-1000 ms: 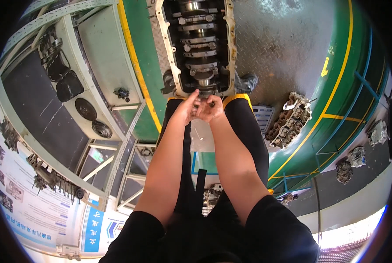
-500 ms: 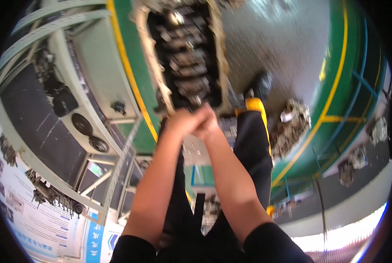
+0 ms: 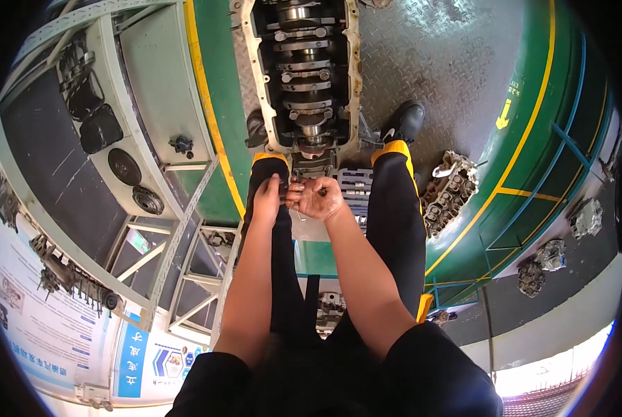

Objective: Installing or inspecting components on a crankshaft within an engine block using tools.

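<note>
My left hand (image 3: 267,199) and my right hand (image 3: 319,200) meet between my knees, just this side of an engine block. The left hand is closed, thumb up, its other fingers mostly hidden. Palm up, the right hand curls its dirt-smudged fingers toward the left one. Anything held in either hand is too small or hidden to make out. Beyond them lies the open engine block (image 3: 354,90), its pale flange edged with bolt holes. A crankshaft (image 3: 311,130) with shiny journals and several bearing caps runs along its middle.
A tray of silver tools (image 3: 356,182) lies beyond my right hand. Right of my leg sits a cylinder head (image 3: 452,194) on the tread-plate floor (image 3: 436,76). At left, a metal-framed bench (image 3: 165,90) carries black round parts (image 3: 124,167). Blue railing (image 3: 568,144) bounds the right.
My hands have gone from being clasped together to lying side by side, the right palm turned up. The view has steadied and the engine block shows sharply.
</note>
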`<control>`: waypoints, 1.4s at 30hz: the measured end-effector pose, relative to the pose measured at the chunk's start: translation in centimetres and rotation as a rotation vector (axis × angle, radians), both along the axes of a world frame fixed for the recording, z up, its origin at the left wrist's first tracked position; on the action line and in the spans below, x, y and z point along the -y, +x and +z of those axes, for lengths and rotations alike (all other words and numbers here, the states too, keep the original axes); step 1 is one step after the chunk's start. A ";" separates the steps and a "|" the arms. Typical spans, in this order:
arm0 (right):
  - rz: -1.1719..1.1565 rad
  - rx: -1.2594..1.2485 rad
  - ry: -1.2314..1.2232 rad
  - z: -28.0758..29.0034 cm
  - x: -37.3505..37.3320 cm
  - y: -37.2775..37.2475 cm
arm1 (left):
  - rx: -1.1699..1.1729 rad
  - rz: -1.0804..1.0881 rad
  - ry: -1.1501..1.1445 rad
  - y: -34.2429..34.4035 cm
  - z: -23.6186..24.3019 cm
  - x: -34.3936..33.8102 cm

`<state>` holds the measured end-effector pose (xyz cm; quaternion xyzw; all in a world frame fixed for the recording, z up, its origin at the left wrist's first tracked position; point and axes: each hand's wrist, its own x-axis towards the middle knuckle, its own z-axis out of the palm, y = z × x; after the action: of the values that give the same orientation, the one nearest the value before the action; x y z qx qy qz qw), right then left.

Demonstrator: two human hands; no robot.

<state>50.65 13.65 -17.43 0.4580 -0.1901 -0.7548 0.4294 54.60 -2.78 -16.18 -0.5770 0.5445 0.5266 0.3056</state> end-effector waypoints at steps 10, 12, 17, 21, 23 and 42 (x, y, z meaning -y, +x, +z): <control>0.049 0.022 0.109 1.0 -0.1 -3.4 | -0.159 -0.122 0.034 -2.3 1.2 -0.7; -0.006 0.027 0.089 0.0 0.9 -3.5 | -0.113 -0.072 0.056 -2.3 1.8 -0.3; -0.116 0.060 0.087 -0.2 2.3 -2.9 | -0.041 -0.022 0.077 -1.6 1.7 1.3; -0.076 0.079 0.202 -0.3 2.2 -4.0 | -0.047 -0.037 0.116 -0.6 1.0 2.9; -0.095 0.063 0.195 -1.3 2.0 -3.9 | -0.027 -0.061 0.112 -0.9 1.2 2.9; 1.057 -0.430 0.819 -3.7 -2.9 -5.6 | -0.173 -0.435 0.093 -4.6 -3.3 -0.2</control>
<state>45.04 16.52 -21.15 0.4545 0.4469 -0.5295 0.5598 50.05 -2.61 -19.46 -0.3841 0.6554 0.5200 0.3905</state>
